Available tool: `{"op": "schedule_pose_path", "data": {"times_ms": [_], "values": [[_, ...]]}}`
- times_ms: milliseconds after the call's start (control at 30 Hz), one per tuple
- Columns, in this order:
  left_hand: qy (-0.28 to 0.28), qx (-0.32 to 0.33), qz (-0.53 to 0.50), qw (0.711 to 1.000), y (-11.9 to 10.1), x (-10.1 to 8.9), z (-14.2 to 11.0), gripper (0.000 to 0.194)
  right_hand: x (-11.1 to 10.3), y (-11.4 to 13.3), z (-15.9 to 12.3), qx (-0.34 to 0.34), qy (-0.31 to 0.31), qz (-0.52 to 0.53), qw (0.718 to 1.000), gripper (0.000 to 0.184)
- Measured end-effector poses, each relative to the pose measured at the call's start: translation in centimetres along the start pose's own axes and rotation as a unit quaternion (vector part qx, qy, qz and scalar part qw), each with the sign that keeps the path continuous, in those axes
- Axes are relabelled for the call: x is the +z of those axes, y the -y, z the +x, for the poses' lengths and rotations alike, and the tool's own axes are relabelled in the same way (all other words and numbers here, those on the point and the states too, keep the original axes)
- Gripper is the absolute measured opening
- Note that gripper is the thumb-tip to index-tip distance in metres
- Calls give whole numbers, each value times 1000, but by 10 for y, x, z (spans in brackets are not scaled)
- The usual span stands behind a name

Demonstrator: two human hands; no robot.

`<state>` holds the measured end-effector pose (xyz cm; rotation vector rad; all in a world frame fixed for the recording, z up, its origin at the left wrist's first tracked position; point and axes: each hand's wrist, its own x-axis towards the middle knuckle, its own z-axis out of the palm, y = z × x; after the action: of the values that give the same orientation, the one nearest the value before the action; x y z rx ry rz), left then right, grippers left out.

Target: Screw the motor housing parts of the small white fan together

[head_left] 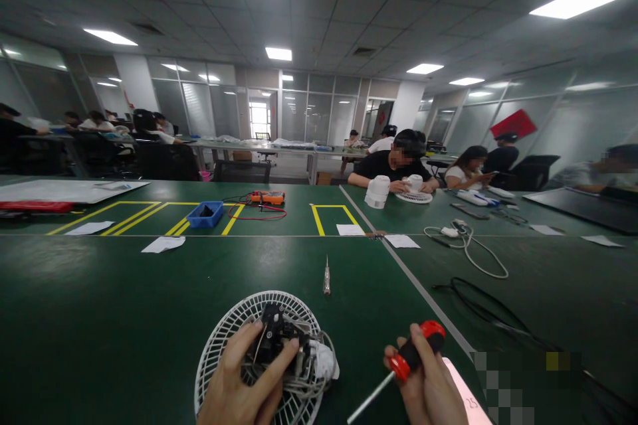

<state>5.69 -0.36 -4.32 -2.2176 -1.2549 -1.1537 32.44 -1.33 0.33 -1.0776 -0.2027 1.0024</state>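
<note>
Steadying the unit (272, 333) with my left hand (244, 378), I had it lying in the white grille (210, 332) on the green desk (124, 319), close in front of me. That grip was only part closed: thumb and finger were spread across the black block and its metal part, touching both, though how firmly they pressed I cannot tell. My right hand (425, 382) was closed around the red and black handle of the driver (415, 352), its shaft slanting down and to the left, the tip well apart from the unit. The pale cord (333, 339) looped around the unit's right side, by a white part (323, 360), and some of it lay within the grille. I judged the step in hand to be the steadying, with the tool ready but not at work. On the block I could see pale round spots that looked like screw heads; if one of those was to be turned, the next move called for lifting the tip, bringing it across and setting it upright in the slot, the left fingers clear of its path and the cord out from under it. The danger, I thought, was the unit rocking in the grille under the push. Ahead of it a small screwdriver (327, 280) lay on the desk, touched by neither hand.
</note>
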Motion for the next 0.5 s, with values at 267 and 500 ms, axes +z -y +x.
{"op": "schedule_pose_path", "data": {"times_ms": [267,500], "values": [[-60,-27,-43,997,11,3,7,44,-16,-22,19,-71,89,-213,970,57],[-27,-102,-81,991,17,9,6,60,-16,-27,11,-255,174,-411,858,69]]}}
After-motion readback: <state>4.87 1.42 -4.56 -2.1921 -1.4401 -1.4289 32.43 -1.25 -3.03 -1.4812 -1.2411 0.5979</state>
